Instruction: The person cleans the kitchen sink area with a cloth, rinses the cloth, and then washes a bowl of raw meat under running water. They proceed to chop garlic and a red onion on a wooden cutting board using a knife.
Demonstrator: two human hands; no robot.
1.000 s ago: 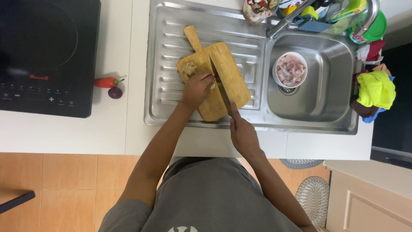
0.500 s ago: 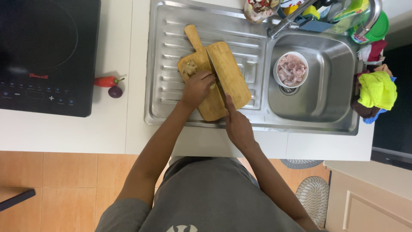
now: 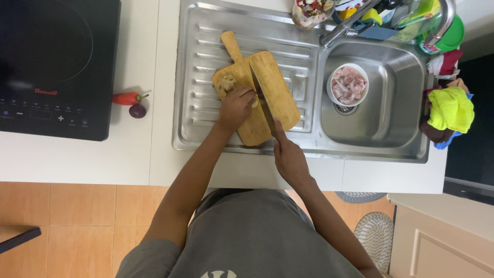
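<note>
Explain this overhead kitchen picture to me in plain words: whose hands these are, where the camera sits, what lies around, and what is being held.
There is no machine here. The camera is worn on a person's head and looks straight down, so you see their own two arms reaching forward from the grey shirt at the bottom.

The right hand grips the handle of a long knife, its blade lying across a wooden cutting board. The left hand presses down on a small pale piece of food at the blade; a little chopped pile lies beside it.

The board rests on the ribbed steel draining area of the sink. In the basin stands a white bowl of raw meat pieces. On the white counter to the left lie a red chilli and a small purple onion, next to a black induction hob. A yellow cloth lies at the sink's right edge.
</note>
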